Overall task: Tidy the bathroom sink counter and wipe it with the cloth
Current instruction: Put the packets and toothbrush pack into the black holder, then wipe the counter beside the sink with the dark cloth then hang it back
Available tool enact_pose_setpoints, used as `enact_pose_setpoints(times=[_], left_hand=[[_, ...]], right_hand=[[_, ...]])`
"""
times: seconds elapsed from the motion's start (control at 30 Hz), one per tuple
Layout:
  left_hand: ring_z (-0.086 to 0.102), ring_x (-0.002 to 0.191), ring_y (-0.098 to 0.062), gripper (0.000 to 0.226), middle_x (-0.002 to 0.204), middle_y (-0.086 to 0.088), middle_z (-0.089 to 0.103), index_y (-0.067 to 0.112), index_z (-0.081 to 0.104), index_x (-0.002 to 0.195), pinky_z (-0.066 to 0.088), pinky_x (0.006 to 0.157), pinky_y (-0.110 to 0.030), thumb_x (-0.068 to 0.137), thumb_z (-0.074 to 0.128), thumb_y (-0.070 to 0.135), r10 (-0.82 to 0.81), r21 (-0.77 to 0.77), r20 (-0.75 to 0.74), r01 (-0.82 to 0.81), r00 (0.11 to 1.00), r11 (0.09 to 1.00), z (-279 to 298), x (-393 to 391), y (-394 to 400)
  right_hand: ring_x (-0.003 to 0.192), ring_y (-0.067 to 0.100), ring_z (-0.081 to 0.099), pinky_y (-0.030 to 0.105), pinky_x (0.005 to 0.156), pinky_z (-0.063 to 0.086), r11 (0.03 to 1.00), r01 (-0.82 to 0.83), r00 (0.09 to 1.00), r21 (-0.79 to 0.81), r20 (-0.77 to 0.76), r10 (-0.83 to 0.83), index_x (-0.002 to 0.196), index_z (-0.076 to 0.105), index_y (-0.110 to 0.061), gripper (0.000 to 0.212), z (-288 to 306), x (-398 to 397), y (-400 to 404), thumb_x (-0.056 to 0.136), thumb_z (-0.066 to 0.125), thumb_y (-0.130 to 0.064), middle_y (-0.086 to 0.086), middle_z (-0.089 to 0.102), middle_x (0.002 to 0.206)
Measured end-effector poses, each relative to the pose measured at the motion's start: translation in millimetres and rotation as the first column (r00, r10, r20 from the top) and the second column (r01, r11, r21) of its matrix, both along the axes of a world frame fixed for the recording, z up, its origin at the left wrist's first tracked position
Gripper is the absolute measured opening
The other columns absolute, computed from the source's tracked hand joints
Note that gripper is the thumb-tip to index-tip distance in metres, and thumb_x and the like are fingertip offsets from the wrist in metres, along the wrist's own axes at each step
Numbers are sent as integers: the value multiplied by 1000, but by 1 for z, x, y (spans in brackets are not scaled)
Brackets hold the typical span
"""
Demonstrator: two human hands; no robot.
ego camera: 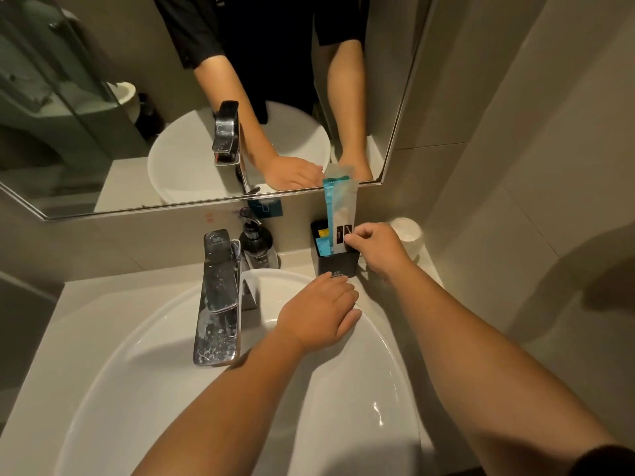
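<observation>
Right hand (376, 250): closed in a pinch on the tall sachets (340, 207), which are held upright in the black holder (338, 264).
Left hand (319, 310): laid open and flat, palm down, on the basin rim (388, 338), fingertips at the holder's base; nothing is gripped.
Black holder: set on the tabletop (79, 297) by the mirror (137, 97), right of the soap dispenser (256, 243) and tap (218, 297).
Cloth: not seen.

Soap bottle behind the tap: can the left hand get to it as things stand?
Probably yes. The left hand rests on the basin rim, empty, and the soap bottle stands just beyond the tap, uncovered.
</observation>
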State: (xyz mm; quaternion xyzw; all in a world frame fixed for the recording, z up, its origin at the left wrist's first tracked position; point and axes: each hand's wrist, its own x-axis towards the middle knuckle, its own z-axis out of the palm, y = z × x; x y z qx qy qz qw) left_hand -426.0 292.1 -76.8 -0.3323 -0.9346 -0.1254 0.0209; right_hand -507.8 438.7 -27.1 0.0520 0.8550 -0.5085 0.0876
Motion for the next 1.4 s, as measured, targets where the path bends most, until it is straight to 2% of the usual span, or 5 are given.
enact_pose_setpoints(times=[0.33, 0.57, 0.73, 0.93, 1.4], left_hand=[[46, 127, -23, 39, 122, -3, 63, 16, 61, 116, 19, 114, -35, 99, 36, 41, 11, 3, -23, -11, 1000, 1000, -2, 1, 2], [45, 128, -22, 38, 124, -2, 62, 17, 60, 117, 18, 114, -35, 100, 36, 39, 21, 24, 9, -21, 1000, 999, 2, 2, 1], [46, 127, -24, 37, 129, -6, 60, 13, 58, 124, 21, 114, -37, 97, 41, 32, 115, 47, 5, -115, 993, 992, 19, 12, 6], [52, 100, -23, 26, 108, -7, 60, 13, 55, 111, 41, 91, -35, 93, 43, 27, 352, 23, 2, -352, 936, 936, 54, 36, 3], [52, 108, -24, 36, 117, -7, 60, 12, 54, 117, 42, 92, -36, 93, 43, 37, 414, -44, -6, -414, 910, 909, 104, 146, -28]], right_hand=[[82, 18, 59, 33, 72, 50, 996, 22, 1000, 89, -4, -22, 85, 65, -14, 8, -8, -4, 1, 86, 69, -21, 0, 64, 83], [89, 15, 57, 37, 87, 51, 995, 96, 995, 21, -19, -96, 115, 61, -18, 34, 5, 4, 17, 83, 70, -27, -9, 55, 85], [117, 23, 54, 35, 96, 44, 916, 74, 977, 394, -215, 14, 130, 56, -15, 44, 25, 32, 35, 91, 56, -34, 5, 58, 130], [125, 29, 46, 36, 101, 38, 722, -87, 955, 686, -149, 256, 134, 50, -14, 48, 44, 94, 44, 92, 51, -37, 9, 55, 135], [114, 22, 54, 34, 97, 43, 644, -200, 899, 738, -123, 420, 126, 57, -20, 43, 74, 220, 4, 90, 53, -43, 3, 61, 126]])
